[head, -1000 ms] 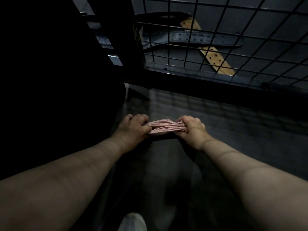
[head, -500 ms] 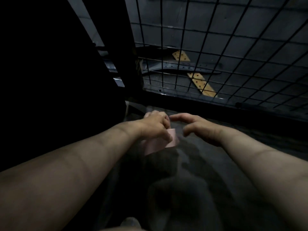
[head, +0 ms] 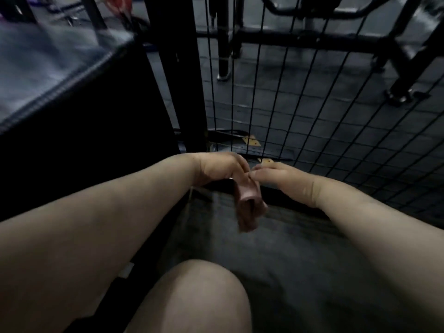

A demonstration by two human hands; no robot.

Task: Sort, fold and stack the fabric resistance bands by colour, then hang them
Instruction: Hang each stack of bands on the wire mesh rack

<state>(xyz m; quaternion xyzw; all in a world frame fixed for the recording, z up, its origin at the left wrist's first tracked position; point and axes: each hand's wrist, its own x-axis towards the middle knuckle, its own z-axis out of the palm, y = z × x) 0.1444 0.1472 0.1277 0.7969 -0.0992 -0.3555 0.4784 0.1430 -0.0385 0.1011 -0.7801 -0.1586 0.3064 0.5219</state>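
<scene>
A folded bundle of pink fabric bands [head: 248, 205] hangs blurred below my hands, in front of the wire grid. My left hand [head: 219, 168] is closed on the top of the bundle. My right hand [head: 281, 180] is just to its right, thumb and fingertips pinching the bundle's upper edge. Both forearms reach in from the lower corners. The scene is dim and how the bands are folded is hard to tell.
A black wire grid panel [head: 312, 111] stands just behind my hands, with a thick black post [head: 177, 68] at its left. A dark padded box [head: 60, 75] sits at the left. Leather belts [head: 249, 145] lie behind the grid. My knee [head: 199, 296] is at the bottom.
The view has tilted up and my hands have risen toward the grid. The pink bundle, held flat between both hands a second ago, now hangs down from them.
</scene>
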